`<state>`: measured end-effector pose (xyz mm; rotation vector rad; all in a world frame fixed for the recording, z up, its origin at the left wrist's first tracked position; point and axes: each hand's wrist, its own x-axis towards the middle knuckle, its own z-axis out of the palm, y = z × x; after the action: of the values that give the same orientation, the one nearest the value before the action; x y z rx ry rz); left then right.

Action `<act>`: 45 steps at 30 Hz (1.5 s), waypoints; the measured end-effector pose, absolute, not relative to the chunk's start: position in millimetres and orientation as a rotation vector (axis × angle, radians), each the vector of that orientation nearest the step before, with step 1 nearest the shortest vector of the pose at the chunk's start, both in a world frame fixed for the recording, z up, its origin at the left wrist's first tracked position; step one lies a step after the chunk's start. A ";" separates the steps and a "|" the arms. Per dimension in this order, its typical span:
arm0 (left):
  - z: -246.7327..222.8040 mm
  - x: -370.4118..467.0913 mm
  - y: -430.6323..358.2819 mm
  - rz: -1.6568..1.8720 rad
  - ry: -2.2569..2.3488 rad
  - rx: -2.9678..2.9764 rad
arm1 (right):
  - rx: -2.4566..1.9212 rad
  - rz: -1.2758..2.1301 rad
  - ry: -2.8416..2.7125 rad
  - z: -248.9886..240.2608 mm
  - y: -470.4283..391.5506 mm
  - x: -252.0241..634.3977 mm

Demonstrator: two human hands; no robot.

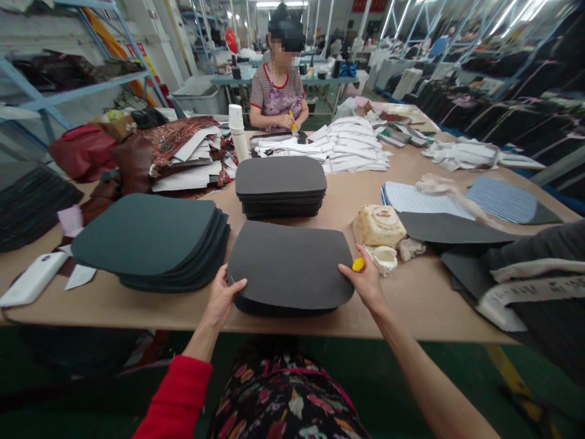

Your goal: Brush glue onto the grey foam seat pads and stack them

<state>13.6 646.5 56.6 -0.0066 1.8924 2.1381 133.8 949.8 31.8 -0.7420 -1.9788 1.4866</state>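
Note:
A dark grey panel with rounded corners (292,265) lies in front of me over a stack of similar dark pieces. My left hand (223,296) pinches its lower left edge, thumb on top and fingers beneath. At the opposite side, my right hand (364,279) grips the panel's right edge. A yellow tool end (358,264) pokes out by the right fingers; the rest of that tool is hidden. Just beyond the panel stands a neat stack of dark grey panels (281,177). To the left sits a stack of dark green-grey panels (146,235).
A yellowed block-shaped container (378,225) and a small white cup (384,259) stand right of the panel. Across the brown table (411,311), a co-worker (278,91) holds a yellow tool near white strips (347,143). A white phone-like object (34,277) lies far left.

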 end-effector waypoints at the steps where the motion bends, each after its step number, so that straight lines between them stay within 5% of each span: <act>1: 48.4 12.6 642.4 2.068 1.962 -0.007 | -0.750 1.393 -2.029 27.5 948.0 134.4; 11: 4.5 -18.0 635.3 1.917 2.100 -0.058 | -0.802 1.230 -2.257 -18.2 939.0 111.1; 22: 34.2 -23.6 619.5 1.870 2.042 -0.020 | -0.763 1.117 -2.289 4.4 948.9 100.4; 45: 11.3 -7.9 616.3 1.353 2.576 0.420 | -0.769 1.057 -2.481 -15.0 939.9 118.2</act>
<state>-7.9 616.3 11.3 0.4196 2.5761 1.3534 118.2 939.9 -15.0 -0.7687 -2.4811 1.0566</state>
